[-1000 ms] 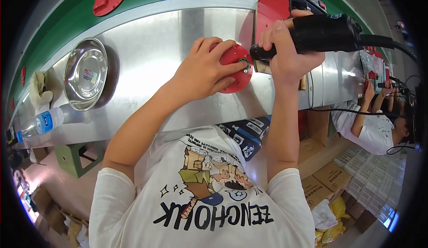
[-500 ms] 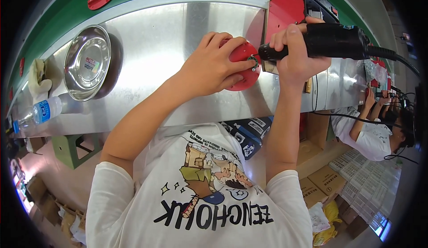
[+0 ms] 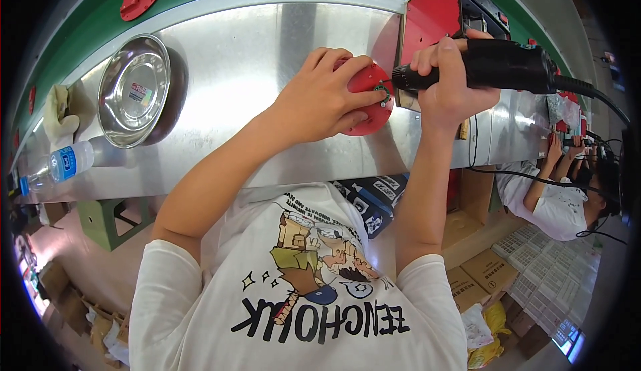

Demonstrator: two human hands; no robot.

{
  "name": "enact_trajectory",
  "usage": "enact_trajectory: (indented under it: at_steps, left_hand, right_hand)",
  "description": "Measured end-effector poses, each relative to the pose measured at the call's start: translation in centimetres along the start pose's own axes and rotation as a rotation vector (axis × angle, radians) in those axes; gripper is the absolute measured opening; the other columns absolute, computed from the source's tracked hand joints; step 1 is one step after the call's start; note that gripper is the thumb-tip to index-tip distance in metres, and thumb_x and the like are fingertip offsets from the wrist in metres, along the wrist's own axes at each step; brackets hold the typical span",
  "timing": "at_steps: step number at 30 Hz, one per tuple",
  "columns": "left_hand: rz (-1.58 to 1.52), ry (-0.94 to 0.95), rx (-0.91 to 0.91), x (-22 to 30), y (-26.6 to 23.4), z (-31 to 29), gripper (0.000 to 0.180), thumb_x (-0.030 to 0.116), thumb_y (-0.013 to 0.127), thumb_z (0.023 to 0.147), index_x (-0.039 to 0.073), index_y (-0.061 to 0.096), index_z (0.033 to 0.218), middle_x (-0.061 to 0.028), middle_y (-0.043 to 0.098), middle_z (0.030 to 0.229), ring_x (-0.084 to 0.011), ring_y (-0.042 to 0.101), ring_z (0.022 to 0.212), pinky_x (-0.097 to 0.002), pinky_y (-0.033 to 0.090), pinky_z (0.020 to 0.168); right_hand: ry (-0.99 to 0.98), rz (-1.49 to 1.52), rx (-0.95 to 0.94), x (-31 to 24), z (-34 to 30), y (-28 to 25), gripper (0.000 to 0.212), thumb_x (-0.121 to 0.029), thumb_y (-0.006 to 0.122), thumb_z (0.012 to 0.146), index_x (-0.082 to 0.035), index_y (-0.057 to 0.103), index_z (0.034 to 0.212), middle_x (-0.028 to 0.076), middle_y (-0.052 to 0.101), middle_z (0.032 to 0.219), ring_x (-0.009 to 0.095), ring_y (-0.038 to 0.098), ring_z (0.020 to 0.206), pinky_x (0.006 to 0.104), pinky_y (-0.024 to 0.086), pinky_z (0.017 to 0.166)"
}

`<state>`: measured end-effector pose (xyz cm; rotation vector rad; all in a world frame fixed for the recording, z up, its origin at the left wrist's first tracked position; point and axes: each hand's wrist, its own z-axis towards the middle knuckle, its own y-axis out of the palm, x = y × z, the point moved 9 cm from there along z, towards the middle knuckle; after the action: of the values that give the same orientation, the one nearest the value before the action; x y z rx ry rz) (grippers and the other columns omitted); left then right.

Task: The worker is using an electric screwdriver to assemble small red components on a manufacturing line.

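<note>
Two hands work at the bench's (image 3: 220,137) near edge: left hand (image 3: 327,101) clamps red disc (image 3: 372,104); right hand (image 3: 447,81) grips black power screwdriver (image 3: 507,67).

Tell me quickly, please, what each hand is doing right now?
Left hand: closed over the round red plastic disc, pressing it on the metal table.
Right hand: gripping the black electric screwdriver.

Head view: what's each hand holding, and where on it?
Left hand presses the red disc from above, covering its left side. Right hand grips the black power screwdriver around its front body.
</note>
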<state>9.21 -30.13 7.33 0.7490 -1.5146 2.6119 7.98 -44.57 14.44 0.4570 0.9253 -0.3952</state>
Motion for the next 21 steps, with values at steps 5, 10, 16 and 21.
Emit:
enact_trajectory:
  at_steps: [5, 10, 16, 21]
  left_hand:
    - [-0.012, 0.001, 0.005, 0.00, 0.01, 0.02, 0.042, 0.023, 0.073, 0.075, 0.023, 0.067, 0.117, -0.0112, 0.049, 0.133, -0.0367, 0.045, 0.117, -0.0472, 0.037, 0.100]
    - [-0.006, -0.002, 0.002, -0.11, 0.04, 0.01, 0.043, 0.023, 0.073, 0.075, 0.023, 0.067, 0.117, -0.0112, 0.049, 0.133, -0.0358, 0.045, 0.118, -0.0473, 0.037, 0.100]
    - [0.025, -0.001, 0.051, 0.00, -0.20, 0.03, 0.035, 0.027, 0.074, 0.074, 0.026, 0.071, 0.109, -0.0054, 0.052, 0.125, -0.0296, 0.048, 0.115, -0.0435, 0.038, 0.099]
    - [0.016, -0.006, 0.061, -0.02, -0.24, -0.07, 0.034, 0.028, 0.074, 0.075, 0.026, 0.071, 0.108, -0.0048, 0.053, 0.125, -0.0294, 0.048, 0.115, -0.0432, 0.038, 0.099]
  right_hand:
    - [-0.013, -0.022, 0.000, -0.54, 0.22, -0.23, 0.028, 0.010, 0.056, 0.082, 0.007, 0.048, 0.109, 0.010, 0.056, 0.069, 0.017, 0.052, 0.047, 0.0384, 0.048, 0.047]
    - [0.019, 0.011, 0.004, -0.01, 0.15, -0.07, 0.027, 0.010, 0.056, 0.082, 0.007, 0.049, 0.108, 0.010, 0.056, 0.069, 0.016, 0.050, 0.046, 0.0384, 0.047, 0.047]
    - [0.027, 0.015, -0.009, 0.07, 0.13, -0.17, 0.029, 0.011, 0.056, 0.081, 0.006, 0.048, 0.109, 0.009, 0.056, 0.070, 0.016, 0.050, 0.046, 0.0388, 0.046, 0.047]
    - [0.040, 0.029, -0.025, 0.22, -0.28, 0.32, 0.029, 0.012, 0.056, 0.082, 0.005, 0.048, 0.109, 0.009, 0.055, 0.069, 0.016, 0.050, 0.046, 0.0388, 0.046, 0.048]
